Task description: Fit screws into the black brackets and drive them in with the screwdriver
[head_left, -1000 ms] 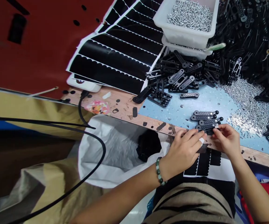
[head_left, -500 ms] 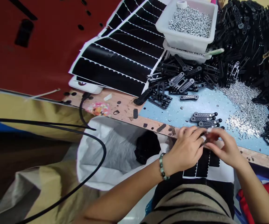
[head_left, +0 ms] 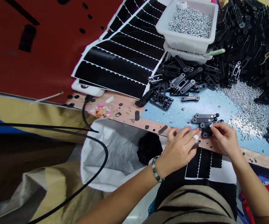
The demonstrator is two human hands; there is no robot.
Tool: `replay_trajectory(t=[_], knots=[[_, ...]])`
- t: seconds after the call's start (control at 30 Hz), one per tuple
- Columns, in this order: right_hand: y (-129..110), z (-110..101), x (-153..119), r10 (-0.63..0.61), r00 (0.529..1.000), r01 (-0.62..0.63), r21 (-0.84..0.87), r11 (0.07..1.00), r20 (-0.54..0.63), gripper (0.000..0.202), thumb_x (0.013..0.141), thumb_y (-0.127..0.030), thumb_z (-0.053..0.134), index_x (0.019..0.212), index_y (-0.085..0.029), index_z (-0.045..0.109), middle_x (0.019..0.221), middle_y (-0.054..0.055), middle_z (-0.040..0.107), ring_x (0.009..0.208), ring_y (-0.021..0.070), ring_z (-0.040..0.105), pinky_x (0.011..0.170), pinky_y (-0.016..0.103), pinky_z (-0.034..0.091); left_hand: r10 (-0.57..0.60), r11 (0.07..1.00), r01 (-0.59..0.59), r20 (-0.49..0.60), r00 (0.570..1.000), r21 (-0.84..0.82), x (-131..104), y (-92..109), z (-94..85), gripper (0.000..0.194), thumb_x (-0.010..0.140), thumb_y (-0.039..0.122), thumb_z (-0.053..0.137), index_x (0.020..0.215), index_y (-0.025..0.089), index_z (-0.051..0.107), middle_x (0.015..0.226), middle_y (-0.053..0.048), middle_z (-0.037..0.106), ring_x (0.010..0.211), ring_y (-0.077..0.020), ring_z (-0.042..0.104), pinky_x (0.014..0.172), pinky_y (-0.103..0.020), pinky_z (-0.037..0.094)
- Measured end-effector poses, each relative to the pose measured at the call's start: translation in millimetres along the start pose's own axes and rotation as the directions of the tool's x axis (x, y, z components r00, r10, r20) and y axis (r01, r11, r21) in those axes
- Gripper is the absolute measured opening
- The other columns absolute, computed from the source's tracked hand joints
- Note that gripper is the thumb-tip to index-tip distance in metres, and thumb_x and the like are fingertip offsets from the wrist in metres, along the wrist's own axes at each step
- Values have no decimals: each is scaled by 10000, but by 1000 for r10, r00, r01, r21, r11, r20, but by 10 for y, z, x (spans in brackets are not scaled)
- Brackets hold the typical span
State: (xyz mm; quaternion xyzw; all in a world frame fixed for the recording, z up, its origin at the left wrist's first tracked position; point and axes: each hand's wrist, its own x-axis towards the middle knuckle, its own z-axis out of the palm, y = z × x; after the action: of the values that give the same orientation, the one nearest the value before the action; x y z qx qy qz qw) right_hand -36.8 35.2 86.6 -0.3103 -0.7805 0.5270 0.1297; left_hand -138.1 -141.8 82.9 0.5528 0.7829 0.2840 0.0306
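Observation:
At the table's front edge, my left hand [head_left: 181, 147] is closed, with a small dark flat piece [head_left: 195, 145] pinched at the thumb. White tape wraps one of its fingers, and a green bead bracelet [head_left: 157, 171] circles the wrist. My right hand [head_left: 226, 138] pinches the right end of a black plastic arm [head_left: 205, 134] that lies nearest me in a short row. Its fingertips partly hide that end. Behind it in the row, several similar arms [head_left: 204, 115] with lattice sides and round black knobs lie side by side.
Silver screws and nuts [head_left: 248, 109] are heaped at the right. A white tub [head_left: 186, 39] of screws stands at the back, beside piled black parts [head_left: 239, 37]. Black sticker sheets [head_left: 115, 59] lie at the left; another sheet [head_left: 204, 165] rests on my lap. A black cable [head_left: 105, 155] hangs left.
My hands have moved apart. The right one has shifted to the row of arms, where the nearest arms now show more fully. My left hand has moved slightly left.

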Motion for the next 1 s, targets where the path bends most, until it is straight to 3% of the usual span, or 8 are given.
replay_trajectory(t=[0.2, 0.4, 0.57, 0.77, 0.9, 1.0], knots=[[-2, -18, 23, -28, 999, 30, -77, 997, 30, 160, 816, -341, 594, 806, -209, 685, 736, 20, 625, 637, 141, 573, 571, 274, 465, 41, 999, -42, 24, 999, 33, 7, -28, -1, 359, 860, 187, 516, 1210, 198, 593, 1259, -46, 629, 1106, -258, 536, 984, -488, 254], [5, -1, 27, 53, 997, -54, 13, 998, 52, 168, 821, -348, 595, 814, -201, 675, 708, 5, 610, 553, 117, 548, 538, 262, 455, 55, 998, -56, 30, 998, 39, 15, -32, -12, 355, 859, 202, 522, 1209, 191, 582, 1266, -41, 625, 1104, -251, 541, 973, -473, 257], [-11, 16, 30, 53, 997, -54, 14, 998, 50, 175, 801, -364, 618, 802, -201, 681, 716, 7, 623, 563, 117, 556, 547, 260, 463, 48, 998, -49, 34, 998, 26, 25, -21, -22, 353, 868, 203, 507, 1214, 189, 579, 1269, -48, 623, 1110, -248, 540, 977, -470, 249], [-11, 33, 28, 171, 985, -175, 222, 959, 40, 233, 731, -422, 673, 778, -194, 659, 544, -26, 580, 466, 115, 531, 463, 249, 464, 46, 999, -46, 48, 998, 6, 30, -14, -46, 371, 859, 184, 489, 1219, 179, 580, 1272, -57, 620, 1099, -245, 542, 968, -468, 261], [12, 27, 22, 138, 990, -140, 297, 945, 27, 220, 730, -411, 686, 780, -199, 656, 527, -35, 570, 450, 108, 521, 458, 248, 464, 38, 999, -38, 52, 998, 6, 14, -22, -31, 385, 852, 187, 495, 1227, 182, 581, 1269, -57, 622, 1092, -248, 539, 968, -470, 268], [25, 17, 14, 96, 995, -94, 257, 962, 2, 206, 763, -407, 664, 790, -202, 654, 549, -33, 563, 460, 111, 524, 469, 256, 469, 34, 999, -34, 59, 998, 7, 3, -27, -12, 406, 843, 185, 505, 1243, 196, 579, 1264, -61, 623, 1096, -253, 532, 976, -467, 271]])
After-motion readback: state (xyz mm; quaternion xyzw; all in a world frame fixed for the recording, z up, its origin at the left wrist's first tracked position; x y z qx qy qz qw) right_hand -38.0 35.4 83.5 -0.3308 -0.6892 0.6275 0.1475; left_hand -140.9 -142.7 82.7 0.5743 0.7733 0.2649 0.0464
